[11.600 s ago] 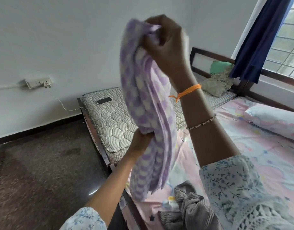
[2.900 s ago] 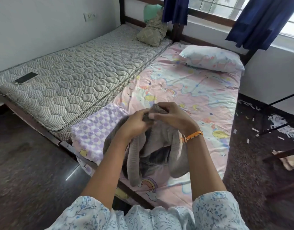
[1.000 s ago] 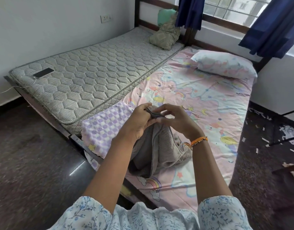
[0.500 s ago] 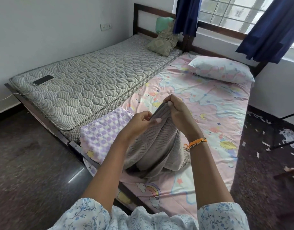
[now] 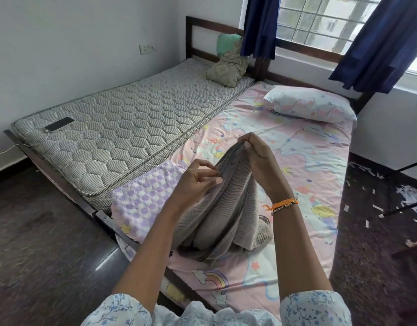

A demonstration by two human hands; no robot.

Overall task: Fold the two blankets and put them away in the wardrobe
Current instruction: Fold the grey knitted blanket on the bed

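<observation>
While the purple blanket (image 5: 146,196) lay folded on the bed (image 5: 308,184), you should have found two corners of the grey blanket (image 5: 221,208) and drawn its edge taut. Your left hand (image 5: 198,177) pinched that edge; your right hand (image 5: 254,156), fingers curled tight, gripped its raised peak above the bed.

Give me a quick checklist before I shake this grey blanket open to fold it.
1. Right hand grips the grey blanket at its top: ok.
2. Left hand pinches its edge: ok.
3. Two matching corners found: cannot tell.
4. Blanket lifted off the bed sheet: not ok, its lower part rests there.
5. Purple blanket folded, lying aside: ok.
6. Wardrobe in sight: not ok.
</observation>
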